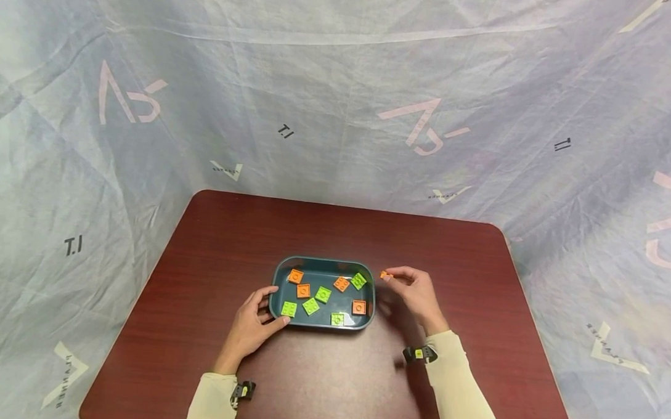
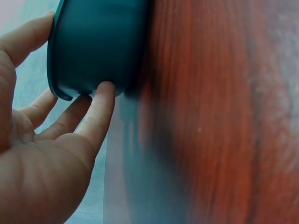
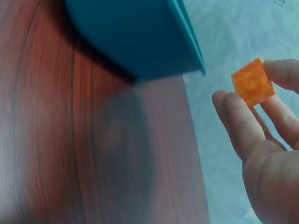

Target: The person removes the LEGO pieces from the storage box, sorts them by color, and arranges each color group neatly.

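**Off the right end of the tray (image 1: 334, 303): one orange toy brick (image 3: 252, 83) pinched in the right hand (image 1: 418, 292)**

The held brick is square and bright orange; the face turned to the right wrist camera shows a round form at its centre. It is gripped between thumb and fingertips, raised above the tabletop (image 1: 246, 237), near the tray's right rim and not touching it. The left hand (image 1: 252, 327) clasps the tray's left end, thumb at the near left corner and fingers against the end wall. The hands are well apart.

The tray is dark teal, oblong, with rounded corners. Inside lie four orange bricks (image 1: 303, 290) and five green bricks (image 1: 323, 294), loose and turned at various angles; some show studs, others their undersides.

In the head view the fingers partly cover the held brick. The near green brick by the right half of the rim has glare around it, and its upper face is hard to read. Both wrist views cut off the tray and show only its outer wall. The table's near edge and both sleeves (image 1: 461, 383) run out of the head view.

Reddish-brown wood extends on every side of the tray. The far table edge is well apart from the rim, with a printed grey backdrop (image 1: 339, 111) behind it. A narrow gap separates the held brick from the tray.
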Tool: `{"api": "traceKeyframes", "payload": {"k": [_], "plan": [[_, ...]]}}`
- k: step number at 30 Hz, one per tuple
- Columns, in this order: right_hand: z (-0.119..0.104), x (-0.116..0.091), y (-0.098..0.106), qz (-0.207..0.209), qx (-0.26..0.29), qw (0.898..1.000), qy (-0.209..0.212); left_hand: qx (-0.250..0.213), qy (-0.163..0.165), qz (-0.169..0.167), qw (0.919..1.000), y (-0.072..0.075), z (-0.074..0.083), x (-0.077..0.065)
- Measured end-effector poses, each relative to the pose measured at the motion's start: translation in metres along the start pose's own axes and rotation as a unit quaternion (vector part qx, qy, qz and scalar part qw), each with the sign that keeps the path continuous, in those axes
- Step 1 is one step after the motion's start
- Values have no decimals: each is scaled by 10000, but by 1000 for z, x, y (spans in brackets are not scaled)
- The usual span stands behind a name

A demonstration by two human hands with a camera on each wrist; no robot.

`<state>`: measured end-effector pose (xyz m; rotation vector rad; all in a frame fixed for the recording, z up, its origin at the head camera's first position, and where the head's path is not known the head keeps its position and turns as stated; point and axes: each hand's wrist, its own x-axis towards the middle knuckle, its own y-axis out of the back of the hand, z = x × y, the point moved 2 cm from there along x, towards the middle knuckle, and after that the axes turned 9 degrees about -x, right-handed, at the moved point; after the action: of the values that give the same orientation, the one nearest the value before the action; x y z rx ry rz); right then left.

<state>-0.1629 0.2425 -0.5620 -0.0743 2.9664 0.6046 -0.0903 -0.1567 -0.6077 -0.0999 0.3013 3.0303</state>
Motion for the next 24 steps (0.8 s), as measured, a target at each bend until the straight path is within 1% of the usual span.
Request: {"api": "traceKeyframes", "payload": {"k": [5, 12, 15, 20, 24], "plan": [[8, 1, 13, 124, -309, 9994, 125, 35, -9, -12, 10000, 0, 0, -1], [24, 9, 29, 87, -248, 9996, 67, 101, -102, 29, 9999, -1, 0, -1], [31, 12, 33, 55, -348, 9993, 109, 107, -122, 22, 9999, -1, 0, -2], [41, 20, 37, 59, -607, 9980, 190, 106, -45, 36, 9999, -1, 1, -1], [49, 28, 37, 189, -1053, 9941, 179, 86, -6, 31, 10000, -2, 1, -2]]}}
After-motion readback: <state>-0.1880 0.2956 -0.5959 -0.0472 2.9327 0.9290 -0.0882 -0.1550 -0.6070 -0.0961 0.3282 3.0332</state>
